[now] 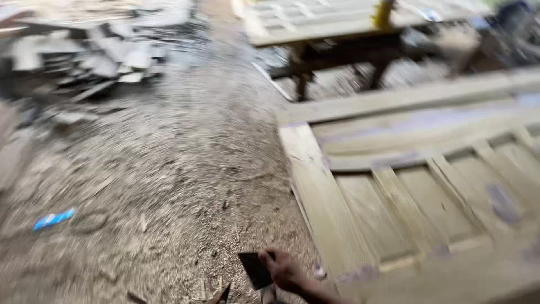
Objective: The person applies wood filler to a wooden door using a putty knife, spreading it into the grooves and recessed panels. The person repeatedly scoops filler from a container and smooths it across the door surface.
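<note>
A small dark flat card (256, 270) is pinched at its right edge by the one visible hand (286, 272), presumably the right, low in view, with the pale wooden door (416, 197) lying at two o'clock.

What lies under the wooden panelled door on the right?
The wooden panelled door lies flat above a sawdust-strewn floor. Its support is hidden. Beside its edge, one hand holds a dark flat piece.

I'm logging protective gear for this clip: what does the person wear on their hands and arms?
Only one hand and its forearm show, at the bottom edge. Both are bare: no glove, no sleeve, no watch or band visible. The picture is motion-blurred, so small details like rings cannot be told.
</note>
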